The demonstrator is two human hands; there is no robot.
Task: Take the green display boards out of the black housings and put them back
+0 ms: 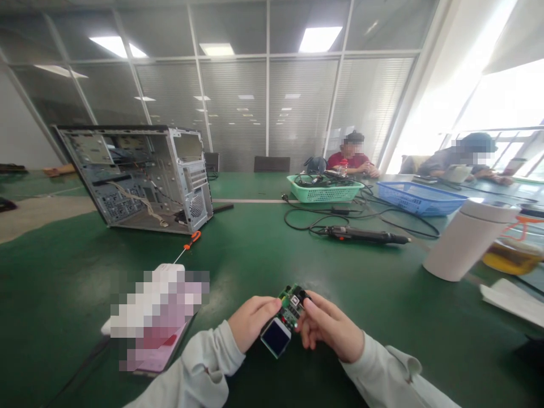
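A small green circuit board [292, 306] with a dark square screen [276, 336] at its lower left end is held above the green table [238, 266]. My left hand [254, 322] grips its left edge, thumb on top. On the right, my right hand [329, 324] pinches the upper right edge between thumb and forefinger, its other fingers curled below. The board is tilted, screen towards me. Parts of its edges are hidden by my fingers.
An open computer case [144, 175] stands at the left, an orange screwdriver [192, 240] before it. A phone [170, 334] lies nearer. Rightward are a green basket [325, 192], blue basket [420, 195], electric screwdriver [368, 235] and white cup [467, 241]. Two people sit beyond.
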